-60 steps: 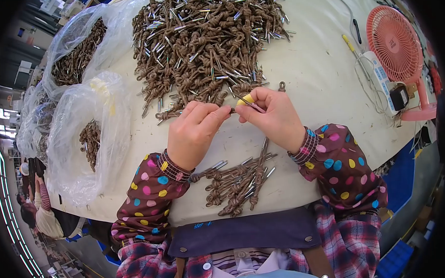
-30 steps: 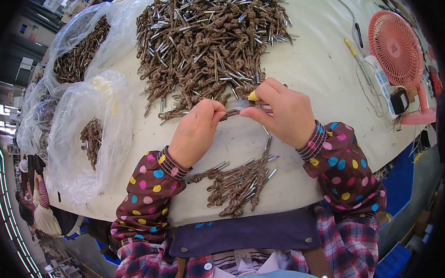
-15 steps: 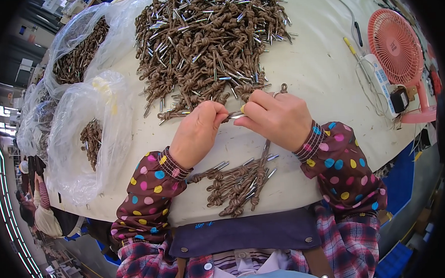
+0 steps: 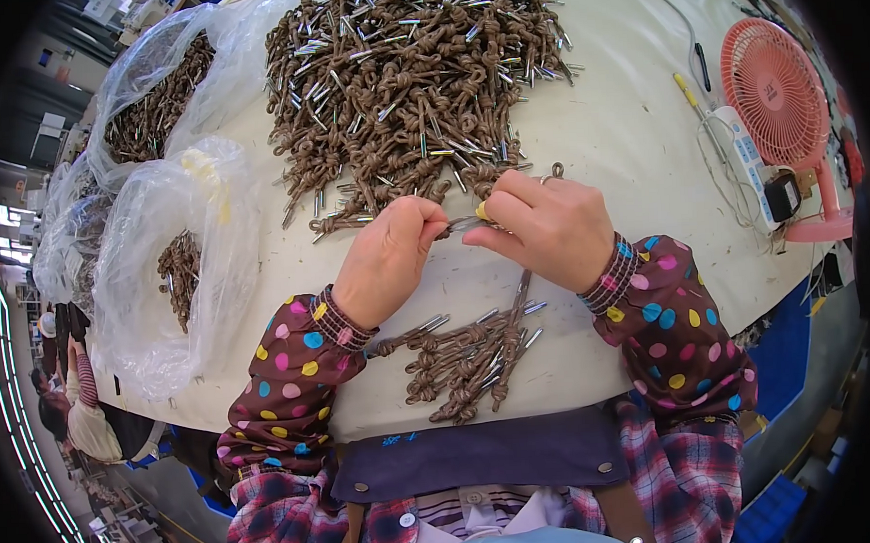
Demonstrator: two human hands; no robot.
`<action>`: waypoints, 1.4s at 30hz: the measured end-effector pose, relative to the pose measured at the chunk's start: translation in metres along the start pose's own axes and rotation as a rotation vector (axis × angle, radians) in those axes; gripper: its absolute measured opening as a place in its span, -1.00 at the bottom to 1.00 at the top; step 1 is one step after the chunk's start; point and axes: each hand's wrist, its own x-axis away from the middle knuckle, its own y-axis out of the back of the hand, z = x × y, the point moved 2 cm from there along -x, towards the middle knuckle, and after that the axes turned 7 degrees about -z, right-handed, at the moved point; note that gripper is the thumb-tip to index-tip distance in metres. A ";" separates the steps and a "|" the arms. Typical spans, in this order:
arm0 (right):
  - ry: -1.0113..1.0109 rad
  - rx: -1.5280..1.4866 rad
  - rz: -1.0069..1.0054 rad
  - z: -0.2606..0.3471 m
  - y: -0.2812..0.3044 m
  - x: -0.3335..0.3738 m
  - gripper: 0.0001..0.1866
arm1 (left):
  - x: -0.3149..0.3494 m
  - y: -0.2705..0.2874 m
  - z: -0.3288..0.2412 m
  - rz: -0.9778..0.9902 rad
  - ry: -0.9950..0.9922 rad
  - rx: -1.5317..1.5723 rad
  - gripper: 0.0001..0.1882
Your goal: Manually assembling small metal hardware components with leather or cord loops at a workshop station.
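My left hand (image 4: 388,264) is closed in a pinch on one end of a brown knotted cord with metal tips (image 4: 460,223). The cord's other end sits in the pinch of my right hand (image 4: 557,229), which has something yellow at a fingertip. Both hands are just above the table, at the near edge of a big pile of the same brown knotted cords (image 4: 398,89) with shiny metal tips. Below my hands, close to my body, lies a small heap of knotted cords (image 4: 468,357). My fingers partly hide the held cord.
Clear plastic bags (image 4: 236,270) with more brown cords stand to the left. On the right are a pink fan (image 4: 772,87), a white power strip (image 4: 744,156) with cables, and a yellow pen-like tool (image 4: 684,91). Another person (image 4: 87,408) is at the far left.
My right hand has shifted slightly to the right, and its thumb and fingers have moved a little on the cord. My left hand stays almost in place.
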 end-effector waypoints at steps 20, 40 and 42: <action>-0.717 -0.673 0.233 -0.008 0.002 -0.004 -0.74 | 0.000 -0.001 0.003 -0.132 -0.074 0.143 -0.88; -0.575 -0.612 0.254 -0.011 0.008 -0.004 -0.74 | -0.012 0.022 0.004 -0.022 0.001 -0.323 -0.79; -0.449 -0.790 0.486 -0.002 0.010 0.000 -0.74 | -0.015 0.014 0.003 0.001 0.023 -0.344 -0.78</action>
